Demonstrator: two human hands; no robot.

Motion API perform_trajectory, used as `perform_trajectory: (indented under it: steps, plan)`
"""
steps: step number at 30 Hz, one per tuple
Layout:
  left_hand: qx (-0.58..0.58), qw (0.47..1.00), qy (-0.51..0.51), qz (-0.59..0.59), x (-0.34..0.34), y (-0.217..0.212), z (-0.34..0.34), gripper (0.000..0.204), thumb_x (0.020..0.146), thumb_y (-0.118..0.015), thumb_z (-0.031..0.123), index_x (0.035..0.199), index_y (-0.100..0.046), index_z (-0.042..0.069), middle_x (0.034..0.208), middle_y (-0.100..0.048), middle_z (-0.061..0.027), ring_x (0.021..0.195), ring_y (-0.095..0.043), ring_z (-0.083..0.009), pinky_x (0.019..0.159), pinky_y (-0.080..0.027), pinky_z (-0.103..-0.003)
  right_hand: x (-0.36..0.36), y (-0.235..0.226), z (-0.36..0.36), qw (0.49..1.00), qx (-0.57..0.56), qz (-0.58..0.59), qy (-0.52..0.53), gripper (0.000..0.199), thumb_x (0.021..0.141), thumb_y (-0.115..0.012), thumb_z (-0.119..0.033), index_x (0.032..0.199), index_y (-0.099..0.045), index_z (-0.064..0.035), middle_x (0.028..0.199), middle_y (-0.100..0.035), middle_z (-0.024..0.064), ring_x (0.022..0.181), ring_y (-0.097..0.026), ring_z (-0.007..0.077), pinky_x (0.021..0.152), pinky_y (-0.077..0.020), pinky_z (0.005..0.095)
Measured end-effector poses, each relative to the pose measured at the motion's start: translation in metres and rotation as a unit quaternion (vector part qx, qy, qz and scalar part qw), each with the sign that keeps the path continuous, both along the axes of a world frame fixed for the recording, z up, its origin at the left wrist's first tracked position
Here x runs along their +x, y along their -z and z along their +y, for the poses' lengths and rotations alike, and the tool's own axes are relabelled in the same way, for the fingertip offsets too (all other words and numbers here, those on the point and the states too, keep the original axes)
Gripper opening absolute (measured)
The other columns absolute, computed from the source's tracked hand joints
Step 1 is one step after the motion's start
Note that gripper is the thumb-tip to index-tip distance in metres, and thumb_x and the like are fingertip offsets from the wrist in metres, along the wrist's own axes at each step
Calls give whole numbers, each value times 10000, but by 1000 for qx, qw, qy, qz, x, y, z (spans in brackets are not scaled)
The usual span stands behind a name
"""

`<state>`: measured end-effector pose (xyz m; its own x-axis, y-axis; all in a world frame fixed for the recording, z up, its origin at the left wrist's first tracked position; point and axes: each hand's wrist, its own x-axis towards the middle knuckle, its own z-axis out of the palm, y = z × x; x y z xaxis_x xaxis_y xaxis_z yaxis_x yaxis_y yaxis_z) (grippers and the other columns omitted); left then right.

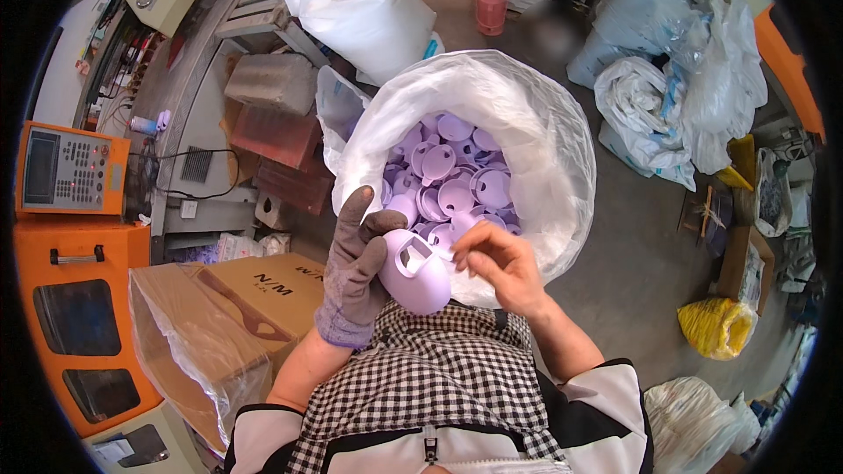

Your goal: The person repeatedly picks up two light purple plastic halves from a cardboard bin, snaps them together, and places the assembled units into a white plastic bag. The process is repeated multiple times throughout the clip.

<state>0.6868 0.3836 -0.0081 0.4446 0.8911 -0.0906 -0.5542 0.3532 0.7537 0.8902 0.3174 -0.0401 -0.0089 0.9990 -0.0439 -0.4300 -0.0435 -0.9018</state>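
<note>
Nearest us, our gloved left hand (pixel 356 268) grips a lilac plastic lid (pixel 413 270), thumb over its top edge. Our bare right hand (pixel 496 263) pinches at the lid's rim beside its cut-out. Just beyond both hands stands a clear bag (pixel 562 149) full of matching lilac lids (pixel 452 180).

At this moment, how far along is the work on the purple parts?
Looks done: many purple lids already lie piled in the clear plastic bag. In hand: the gloved left hand holds one purple part, and the bare right hand picks at its edge beside the opening. Left: this piece is not in the bag yet; no waiting stock is visible, so the remainder cannot be told.
</note>
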Motion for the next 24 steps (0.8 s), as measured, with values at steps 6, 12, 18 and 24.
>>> perform_trajectory:
  steps: [6, 12, 18, 24]
  plan:
    - [61, 992, -56, 98, -1, -11, -4, 606, 952, -648, 116, 1500, -395, 179, 1188, -603, -57, 1009, -612, -121, 908, -505, -278, -24, -18, 13, 996, 49, 22, -70, 131, 917, -700, -114, 936, -621, -11, 795, -582, -19, 699, -514, 48, 640, -419, 219]
    - [60, 990, -102, 75, -31, -3, -14, 608, 936, -665, 95, 1486, -412, 162, 1205, -628, -98, 1079, -608, -160, 971, -483, -320, -52, -26, 22, 989, -54, 77, -115, 322, 1051, -492, -232, 828, -609, -31, 677, -543, -43, 583, -451, 28, 510, -347, 209]
    - [47, 982, -170, 64, -76, -11, -29, 646, 938, -667, 108, 1510, -368, 138, 1224, -623, -99, 1073, -617, -166, 956, -494, -319, -94, -27, 32, 974, -13, 125, -190, 464, 1085, -365, -317, 848, -611, -3, 715, -580, 13, 581, -494, 70, 525, -387, 217]
    - [83, 972, -220, 6, -139, -15, -43, 628, 949, -639, 75, 1510, -364, 133, 1225, -622, -96, 1064, -622, -163, 947, -501, -318, -156, -36, 39, 959, 13, 123, -254, 503, 1083, -335, -371, 873, -598, 4, 758, -581, 42, 613, -512, 93, 565, -416, 229]
